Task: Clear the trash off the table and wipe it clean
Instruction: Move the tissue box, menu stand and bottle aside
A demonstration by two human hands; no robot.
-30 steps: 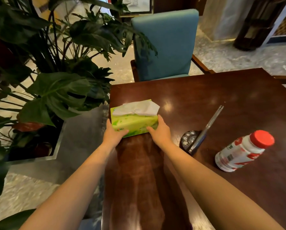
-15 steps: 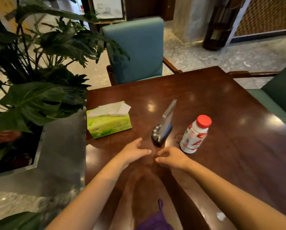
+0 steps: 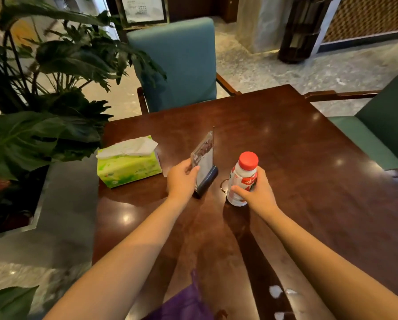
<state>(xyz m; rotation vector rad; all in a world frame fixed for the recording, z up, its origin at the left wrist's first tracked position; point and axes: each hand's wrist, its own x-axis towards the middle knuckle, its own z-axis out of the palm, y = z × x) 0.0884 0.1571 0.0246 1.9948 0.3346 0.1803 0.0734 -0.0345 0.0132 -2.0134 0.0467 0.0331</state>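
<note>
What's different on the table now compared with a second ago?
Both hands let go of the tissue box and came back to the middle of the table. The left hand now grips the clear sign stand; the right hand is wrapped around the red-capped bottle. The box, stand and bottle seem not to have moved on the table.

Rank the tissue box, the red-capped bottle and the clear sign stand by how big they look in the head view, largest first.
1. Tissue box, clearly the largest.
2 and 3. Sign stand and bottle look alike in height; the hands cover part of each, so I will not rank them.
</note>
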